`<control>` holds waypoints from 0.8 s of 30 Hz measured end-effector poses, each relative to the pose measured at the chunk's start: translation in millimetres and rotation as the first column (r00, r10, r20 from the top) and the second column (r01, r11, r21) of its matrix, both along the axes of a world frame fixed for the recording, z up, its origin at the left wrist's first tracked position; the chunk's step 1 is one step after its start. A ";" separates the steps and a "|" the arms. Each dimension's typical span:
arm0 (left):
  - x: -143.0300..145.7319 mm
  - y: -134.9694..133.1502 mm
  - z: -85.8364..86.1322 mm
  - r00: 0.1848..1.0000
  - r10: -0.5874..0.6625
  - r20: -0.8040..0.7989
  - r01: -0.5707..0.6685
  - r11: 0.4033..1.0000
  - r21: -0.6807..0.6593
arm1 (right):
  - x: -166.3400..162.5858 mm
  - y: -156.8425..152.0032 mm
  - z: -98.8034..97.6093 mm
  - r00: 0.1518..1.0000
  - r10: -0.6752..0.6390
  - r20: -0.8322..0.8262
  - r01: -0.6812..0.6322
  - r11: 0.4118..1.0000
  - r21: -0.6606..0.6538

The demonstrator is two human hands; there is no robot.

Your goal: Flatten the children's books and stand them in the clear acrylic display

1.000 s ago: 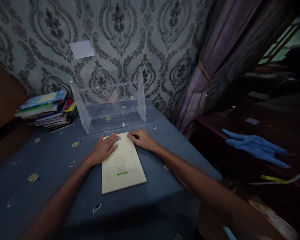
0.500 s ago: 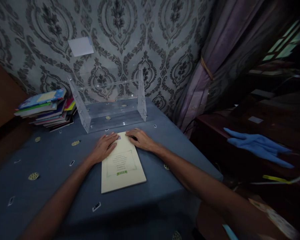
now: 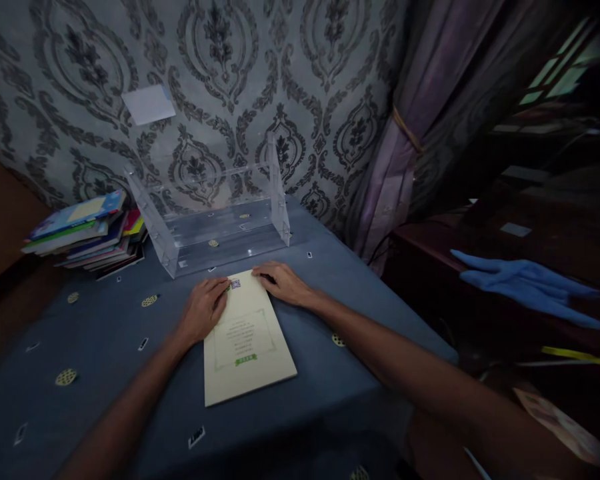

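A thin cream-coloured book [image 3: 247, 363] lies flat on the blue tablecloth, its printing upside down to me. It shows a framed block of text, a green banner, and a small square code near the far edge. Across its far left edge rests my left hand [image 3: 206, 305], fingers stretched out and lying on the cover. My right hand [image 3: 283, 283] touches the far right corner with its fingertips, the fingers slightly bent and not wrapped round anything. Just beyond the book stands a clear acrylic rack [image 3: 220, 250] with transparent side panels.
A stack of books [image 3: 90, 230] sits at the table's back left, beside the rack. Patterned wallpaper [image 3: 220, 67] rises behind, with a white card [image 3: 149, 105] in front of it. To the right are a tied purple curtain [image 3: 395, 167] and blue gloves [image 3: 525, 283] on a dark red surface.
My left hand has slid slightly back toward me along the book's edge, uncovering more of the square code. The whole view has shifted a little; the right hand stays at the corner.
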State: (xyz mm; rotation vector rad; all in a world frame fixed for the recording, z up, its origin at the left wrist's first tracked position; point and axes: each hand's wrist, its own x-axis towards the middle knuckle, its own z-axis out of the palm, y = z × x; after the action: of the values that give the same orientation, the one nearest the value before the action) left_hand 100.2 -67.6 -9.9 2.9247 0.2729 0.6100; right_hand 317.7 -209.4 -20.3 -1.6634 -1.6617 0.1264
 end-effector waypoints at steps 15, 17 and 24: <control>51.1 -9.2 11.4 0.971 -0.224 -0.089 0.222 0.975 -0.027 | 11.0 -0.9 -0.2 0.989 -0.009 -0.145 0.009 1.000 -0.003; 51.0 -8.6 10.8 0.971 -0.229 -0.076 0.227 0.973 -0.027 | 10.7 -0.1 -1.9 0.992 -0.009 -0.125 0.008 1.000 -0.009; 47.2 -9.3 9.3 0.971 -0.227 -0.076 0.228 0.973 0.013 | 6.3 -0.8 0.0 1.000 -0.012 -0.010 0.011 0.999 -0.047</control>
State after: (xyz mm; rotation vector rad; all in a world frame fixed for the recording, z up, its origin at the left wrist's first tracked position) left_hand 147.4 -76.9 -0.6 2.9437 -0.0630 0.4738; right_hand 324.0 -210.2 -20.3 -1.7043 -1.6526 0.1694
